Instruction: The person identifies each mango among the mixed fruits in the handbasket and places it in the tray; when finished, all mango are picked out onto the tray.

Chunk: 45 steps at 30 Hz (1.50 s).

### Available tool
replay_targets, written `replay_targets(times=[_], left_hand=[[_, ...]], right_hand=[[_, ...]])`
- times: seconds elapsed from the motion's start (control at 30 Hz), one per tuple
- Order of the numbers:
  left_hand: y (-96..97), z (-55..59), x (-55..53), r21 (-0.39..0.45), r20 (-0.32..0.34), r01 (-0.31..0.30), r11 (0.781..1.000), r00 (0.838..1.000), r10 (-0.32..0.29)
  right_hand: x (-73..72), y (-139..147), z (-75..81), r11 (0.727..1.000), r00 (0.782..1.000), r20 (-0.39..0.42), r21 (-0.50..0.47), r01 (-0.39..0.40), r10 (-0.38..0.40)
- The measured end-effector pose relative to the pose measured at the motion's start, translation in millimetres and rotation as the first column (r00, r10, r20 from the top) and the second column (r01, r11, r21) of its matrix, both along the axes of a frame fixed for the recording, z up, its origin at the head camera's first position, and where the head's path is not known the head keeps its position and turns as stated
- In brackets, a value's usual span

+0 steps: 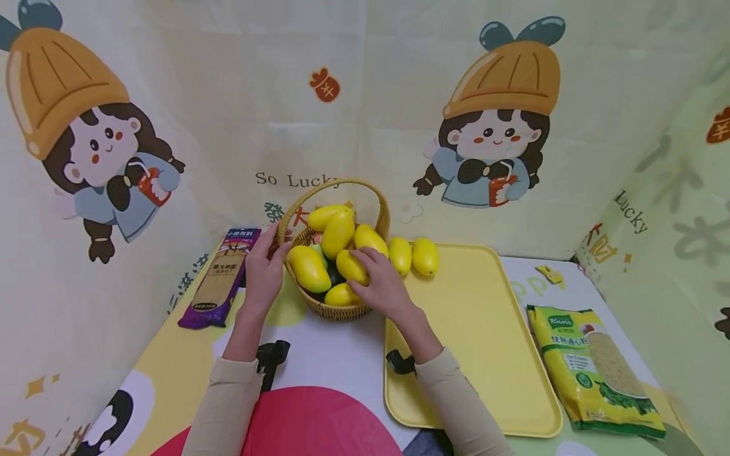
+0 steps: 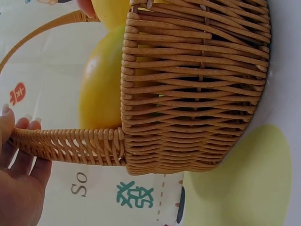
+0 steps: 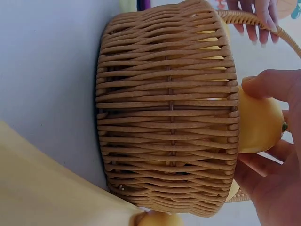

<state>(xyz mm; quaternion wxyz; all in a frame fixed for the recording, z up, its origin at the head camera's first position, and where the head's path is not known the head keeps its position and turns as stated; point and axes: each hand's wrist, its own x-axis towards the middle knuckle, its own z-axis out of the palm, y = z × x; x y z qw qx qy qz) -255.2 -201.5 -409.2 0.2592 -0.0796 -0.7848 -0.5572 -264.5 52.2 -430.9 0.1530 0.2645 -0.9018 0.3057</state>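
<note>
A brown wicker basket (image 1: 338, 311) with a tall hooped handle (image 2: 89, 143) stands heaped with several yellow mangoes. My left hand (image 1: 265, 269) holds the handle's left side, thumb on one side and fingers on the other. With thumb and fingers, my right hand (image 1: 384, 282) grips a mango (image 3: 261, 123) at the basket's front right, above the rim. Another mango (image 1: 308, 268) leans on the left rim. Between the fruit, a dark, partly hidden item (image 1: 333, 273) shows. Two more mangoes, the nearer one (image 1: 401, 255) close to the basket, lie on the yellow tray (image 1: 473, 342).
Left of the basket lies a purple pack of noodles (image 1: 217, 278). On the tray's right is a yellow-green Knorr bag (image 1: 595, 370), with a small yellow packet (image 1: 549, 273) behind it. A printed cloth wall (image 1: 365, 126) rises behind the basket.
</note>
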Motion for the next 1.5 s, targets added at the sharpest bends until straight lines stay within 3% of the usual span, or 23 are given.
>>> replay_targets(times=[0.33, 0.7, 1.07, 1.3, 1.43, 1.5], left_hand=[[0.7, 0.1, -0.5, -0.002, 0.042, -0.016, 1.000, 0.999, 0.016], [0.2, -0.7, 1.8, 0.007, 0.012, 0.011, 1.000, 1.000, -0.011], [7.3, 14.2, 11.5, 0.017, 0.036, 0.001, 1.000, 0.999, -0.001], [2.6, 2.2, 2.1, 0.015, 0.020, -0.020, 1.000, 1.000, 0.020], [7.9, 13.8, 12.3, -0.003, 0.000, -0.013, 1.000, 1.000, 0.013], [7.8, 13.5, 11.8, -0.008, -0.013, -0.008, 1.000, 1.000, 0.008]], right_hand=[[1.6, 4.2, 1.0, 0.997, 0.999, -0.012, -0.068, -0.036, 0.035], [2.0, 19.3, 13.6, 0.974, 0.994, 0.024, -0.204, -0.097, 0.104], [-8.2, 50.1, 19.8, 0.920, 1.000, 0.007, -0.393, -0.009, 0.013], [-10.9, 69.1, 25.3, 0.884, 0.997, 0.057, -0.463, 0.068, -0.046], [-13.9, 78.2, 24.5, 0.859, 0.995, 0.086, -0.503, 0.094, -0.059], [-15.3, 83.6, 24.1, 0.849, 0.993, 0.100, -0.517, 0.111, -0.069]])
